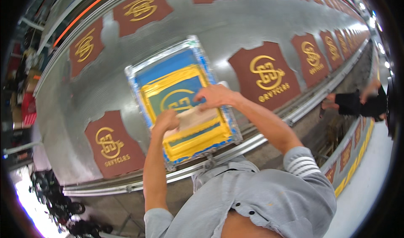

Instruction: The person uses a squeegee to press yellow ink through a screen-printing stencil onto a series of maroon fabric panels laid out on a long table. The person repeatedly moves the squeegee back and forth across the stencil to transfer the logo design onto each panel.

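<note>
A framed printing screen (147,74) with yellow ink over blue mesh lies tilted on the long metal table (63,145). Both of my hands grip a pale squeegee bar (189,117) lying across the screen's lower half. My left hand (166,121) is closed on its left end, and my right hand (214,97) holds the right end with bent fingers. Brown fabric pieces with yellow printed emblems sit either side of the screen, one at lower left (113,162) and another at right (269,57).
More printed brown pieces (136,19) line both sides of the table. A metal rail (227,156) runs along the near edge. Another person (353,104) in black is at the right, past this edge. Dark motorbikes (59,200) stand at lower left; boxes (29,109) at far left.
</note>
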